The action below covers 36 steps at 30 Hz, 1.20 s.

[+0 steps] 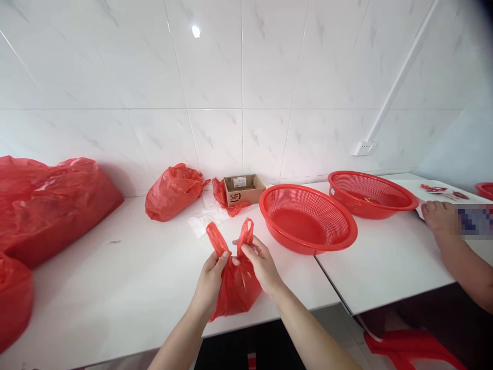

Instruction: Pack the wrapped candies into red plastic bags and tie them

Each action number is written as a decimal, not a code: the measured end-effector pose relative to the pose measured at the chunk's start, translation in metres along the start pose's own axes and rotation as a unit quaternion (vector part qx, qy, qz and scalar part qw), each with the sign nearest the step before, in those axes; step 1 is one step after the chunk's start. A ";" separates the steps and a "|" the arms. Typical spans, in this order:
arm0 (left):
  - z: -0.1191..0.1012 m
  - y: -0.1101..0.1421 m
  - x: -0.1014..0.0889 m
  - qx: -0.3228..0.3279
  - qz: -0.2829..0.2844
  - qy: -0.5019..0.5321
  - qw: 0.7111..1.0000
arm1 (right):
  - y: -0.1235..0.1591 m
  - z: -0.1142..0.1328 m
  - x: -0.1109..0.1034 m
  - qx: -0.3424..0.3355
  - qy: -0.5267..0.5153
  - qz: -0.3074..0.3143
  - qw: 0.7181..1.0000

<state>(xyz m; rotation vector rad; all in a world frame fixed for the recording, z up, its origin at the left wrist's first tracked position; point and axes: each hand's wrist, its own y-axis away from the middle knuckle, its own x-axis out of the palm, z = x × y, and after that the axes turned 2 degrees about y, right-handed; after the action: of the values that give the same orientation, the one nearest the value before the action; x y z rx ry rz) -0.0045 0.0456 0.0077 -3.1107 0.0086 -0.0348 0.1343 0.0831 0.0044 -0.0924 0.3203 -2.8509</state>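
A red plastic bag stands near the front edge of the white table, its two loop handles pointing up. My left hand pinches the bag at the base of its left handle, thumb on top. On the other side, my right hand grips the base of the right handle between thumb and fingers. The bag's mouth is narrow between my hands, and its contents are hidden. Just behind lies a thin clear plastic sheet.
Against the wall are a filled red bag and a small cardboard box. Large red bags crowd the left. An empty red basin and another red basin stand right. A co-worker's hand rests beyond them.
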 end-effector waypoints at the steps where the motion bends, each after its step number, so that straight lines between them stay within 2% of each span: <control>1: -0.004 -0.004 0.000 -0.011 0.009 -0.001 1.000 | 0.000 0.002 0.002 -0.042 0.054 0.001 0.998; 2: -0.008 -0.008 0.000 -0.022 0.018 -0.005 1.000 | -0.001 0.004 0.002 -0.090 0.118 0.003 0.989; 4: -0.017 -0.014 -0.002 -0.037 0.042 -0.020 0.998 | -0.005 0.011 0.002 -0.184 0.242 0.009 0.953; 6: -0.026 -0.016 -0.004 -0.052 0.068 -0.032 0.996 | -0.013 0.017 -0.001 -0.239 0.323 0.013 0.916; 8: -0.034 -0.015 -0.005 -0.070 0.098 -0.035 0.992 | -0.022 0.022 -0.005 -0.248 0.358 0.017 0.900; 11: -0.041 -0.013 -0.004 -0.087 0.133 -0.044 0.986 | -0.035 0.028 -0.010 -0.213 0.416 0.044 0.883; 15: -0.041 -0.017 -0.005 -0.067 0.101 -0.069 0.990 | -0.044 0.040 -0.023 -0.210 0.514 0.088 0.827; 17: -0.040 -0.020 -0.006 -0.050 0.078 -0.072 0.993 | -0.042 0.048 -0.028 -0.205 0.541 0.085 0.811; 19: -0.040 -0.021 -0.009 -0.031 0.066 -0.073 0.995 | -0.032 0.054 -0.030 -0.187 0.539 0.057 0.819; 22: -0.042 -0.021 -0.015 -0.001 0.064 -0.075 0.995 | -0.010 0.053 -0.026 -0.171 0.469 -0.007 0.866; 24: -0.043 -0.019 -0.019 0.024 0.074 -0.085 0.993 | 0.004 0.046 -0.022 -0.149 0.413 -0.019 0.898; 26: -0.042 -0.018 -0.023 0.058 0.085 -0.111 0.989 | 0.013 0.038 -0.021 -0.108 0.386 -0.006 0.916; 28: -0.041 -0.017 -0.026 0.095 0.093 -0.144 0.981 | 0.014 0.034 -0.023 -0.091 0.390 -0.004 0.916; 30: -0.040 -0.017 -0.027 0.127 0.105 -0.171 0.971 | 0.010 0.033 -0.026 -0.118 0.387 -0.012 0.914; 32: -0.041 -0.018 -0.026 0.147 0.121 -0.188 0.963 | 0.003 0.034 -0.027 -0.149 0.349 0.010 0.925; 36: -0.043 -0.021 -0.024 0.167 0.128 -0.205 0.956 | -0.002 0.030 -0.019 -0.121 0.237 0.069 0.961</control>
<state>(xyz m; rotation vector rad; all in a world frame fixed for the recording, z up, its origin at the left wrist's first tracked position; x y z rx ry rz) -0.0295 0.0653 0.0506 -2.6932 0.3544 0.5514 0.1547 0.0843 0.0335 0.5514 0.7385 -2.6481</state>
